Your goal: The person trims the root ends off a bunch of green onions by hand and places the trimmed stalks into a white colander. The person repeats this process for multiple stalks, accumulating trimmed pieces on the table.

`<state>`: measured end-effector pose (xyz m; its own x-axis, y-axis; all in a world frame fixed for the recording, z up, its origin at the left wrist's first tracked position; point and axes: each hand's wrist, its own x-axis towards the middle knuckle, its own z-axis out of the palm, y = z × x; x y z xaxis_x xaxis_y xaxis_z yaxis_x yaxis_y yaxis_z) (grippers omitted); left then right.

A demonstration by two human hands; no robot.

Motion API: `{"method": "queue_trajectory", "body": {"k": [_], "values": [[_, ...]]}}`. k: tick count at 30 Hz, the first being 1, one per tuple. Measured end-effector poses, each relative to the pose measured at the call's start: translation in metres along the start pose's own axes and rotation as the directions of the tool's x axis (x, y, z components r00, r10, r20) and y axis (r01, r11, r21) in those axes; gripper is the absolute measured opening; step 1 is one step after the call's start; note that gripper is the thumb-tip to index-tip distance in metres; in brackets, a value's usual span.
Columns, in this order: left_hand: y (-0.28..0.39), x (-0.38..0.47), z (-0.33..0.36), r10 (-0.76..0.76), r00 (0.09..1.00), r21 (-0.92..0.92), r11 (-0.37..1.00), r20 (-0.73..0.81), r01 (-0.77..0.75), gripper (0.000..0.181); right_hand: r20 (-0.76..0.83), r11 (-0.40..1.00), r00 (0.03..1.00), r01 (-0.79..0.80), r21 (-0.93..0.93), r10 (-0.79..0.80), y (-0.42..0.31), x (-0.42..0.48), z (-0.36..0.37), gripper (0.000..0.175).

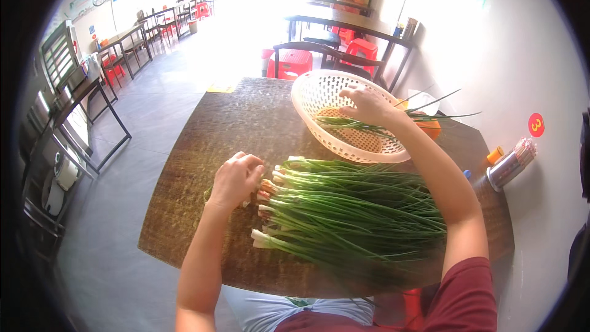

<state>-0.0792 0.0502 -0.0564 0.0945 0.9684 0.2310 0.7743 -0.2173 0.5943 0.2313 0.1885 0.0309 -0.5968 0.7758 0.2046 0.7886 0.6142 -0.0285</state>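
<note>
A large bunch of green onions (350, 207) lies on the dark wooden table (184, 184), white root ends to the left and long green leaves to the right. My left hand (239, 177) is at those root ends, fingers curled; whether it pinches anything cannot be made out. Beyond the bunch, a pale plastic colander (306, 97) stands tilted, holding a few green onions (343, 122) whose leaves stick out over its right rim. Over the colander is my right hand (364, 103), fingers apart, with nothing seen between them.
On the right, by the white wall, are a metal holder of chopsticks (511, 166) and an orange-capped container (494, 154). An orange object (429, 128) shows behind the colander. A dark chair (299, 46) and red stools (290, 62) stand past the table's far edge.
</note>
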Motion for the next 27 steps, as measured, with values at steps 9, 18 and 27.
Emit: {"method": "queue_trajectory", "body": {"k": [9, 18, 27], "values": [[0.003, -0.007, -0.012, -0.057, 0.994, -0.081, 0.995, 0.093, 0.065, 0.020, -0.015, 0.888, 0.890, 0.456, 0.060, -0.456, -0.122, -0.035, 0.011, 0.015], [0.008, -0.005, -0.010, 0.132, 0.989, -0.185, 0.973, -0.060, -0.141, 0.018, 0.387, 0.972, 0.897, 0.150, 0.183, -0.211, -0.116, -0.037, -0.003, 0.023], [0.008, -0.005, -0.003, 0.215, 0.975, -0.256, 0.941, -0.052, -0.221, 0.022, 0.259, 0.935, 0.906, 0.284, 0.210, -0.334, -0.127, -0.037, 0.007, 0.023]]}}
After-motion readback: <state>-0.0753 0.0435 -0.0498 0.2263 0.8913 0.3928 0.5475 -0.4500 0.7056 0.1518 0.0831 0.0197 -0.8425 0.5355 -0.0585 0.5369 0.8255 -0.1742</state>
